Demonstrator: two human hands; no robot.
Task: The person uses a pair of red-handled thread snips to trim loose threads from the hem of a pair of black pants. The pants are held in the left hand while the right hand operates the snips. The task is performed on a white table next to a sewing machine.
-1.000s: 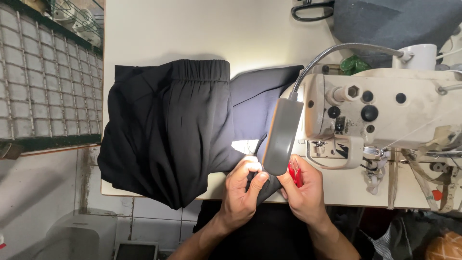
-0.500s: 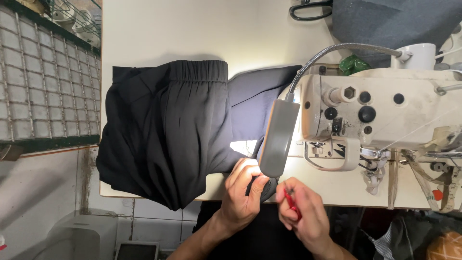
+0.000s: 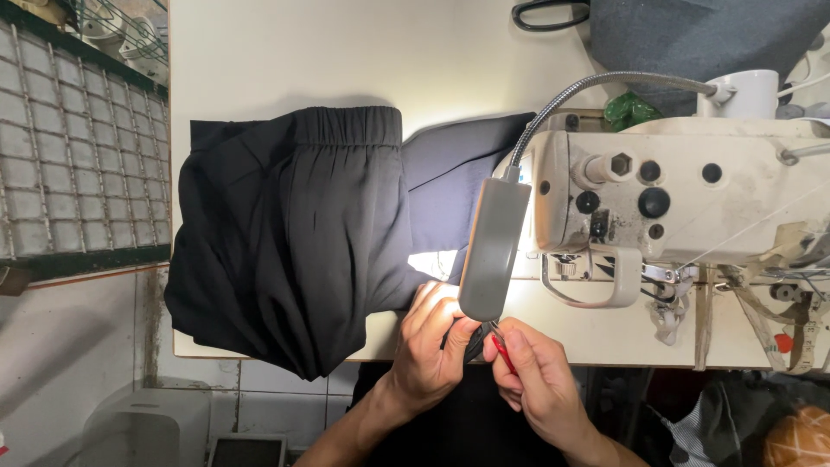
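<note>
Left hand (image 3: pixel 430 346) fingers pinch the soft, limp black garment (image 3: pixel 294 259) edge at the counter (image 3: pixel 346 60) lip; right hand (image 3: pixel 532 376) grips a slim red-handled tool (image 3: pixel 504 355) (light, rigid) just beside them.

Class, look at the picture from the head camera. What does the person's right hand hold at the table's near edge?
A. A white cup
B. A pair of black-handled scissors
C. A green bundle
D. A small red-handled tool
D: the right hand pinches a small red-handled tool beside the left hand, which grips the black fabric under the grey lamp head.
</note>
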